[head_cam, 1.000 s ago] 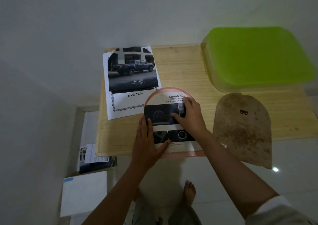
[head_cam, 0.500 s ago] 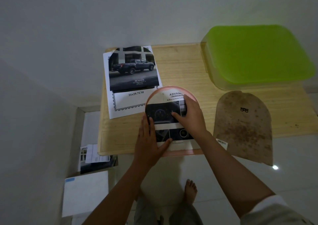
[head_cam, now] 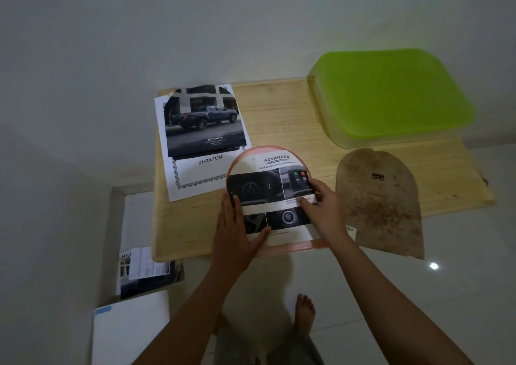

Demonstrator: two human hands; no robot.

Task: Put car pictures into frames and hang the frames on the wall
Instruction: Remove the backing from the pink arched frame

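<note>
Our left hand [head_cam: 233,225] lies flat, fingers straight, on the arch-cut car-interior picture [head_cam: 265,185] inside the pink arched frame [head_cam: 293,246]. Our right hand [head_cam: 321,206] presses its right edge with relaxed fingers, gripping nothing.

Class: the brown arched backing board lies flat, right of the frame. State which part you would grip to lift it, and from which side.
Probably the straight bottom edge of the backing board, from the near side. It lies flat, but that edge overhangs the table, so fingers can slide beneath and the thumb pinch on top.
</note>
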